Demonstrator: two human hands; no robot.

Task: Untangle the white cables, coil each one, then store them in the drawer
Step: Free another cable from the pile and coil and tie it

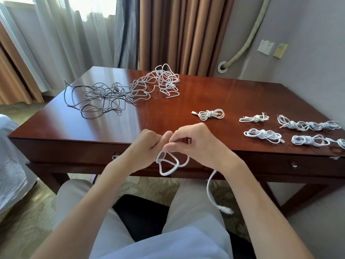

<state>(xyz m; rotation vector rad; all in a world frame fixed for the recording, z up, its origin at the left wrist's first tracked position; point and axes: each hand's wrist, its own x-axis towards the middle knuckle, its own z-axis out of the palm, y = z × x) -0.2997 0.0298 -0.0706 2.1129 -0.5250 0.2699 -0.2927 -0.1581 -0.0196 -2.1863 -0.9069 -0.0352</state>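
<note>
Holding one white cable [172, 163] in small loops before the desk [196, 98] edge, my left hand [144, 148] and right hand [196, 144] both curl and pinch it, its plug end [226, 210] dangling; tangled cables [130, 88] far left, coiled cables [211, 114] right.

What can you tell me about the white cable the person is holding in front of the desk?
The white cable is thin, smooth and rubbery-looking. Several loose loops hang below the left hand and right hand, which both pinch it at the top, in front of the desk edge and above the person's lap. One free end trails down to the right, ending in a small blurred plug.
</note>
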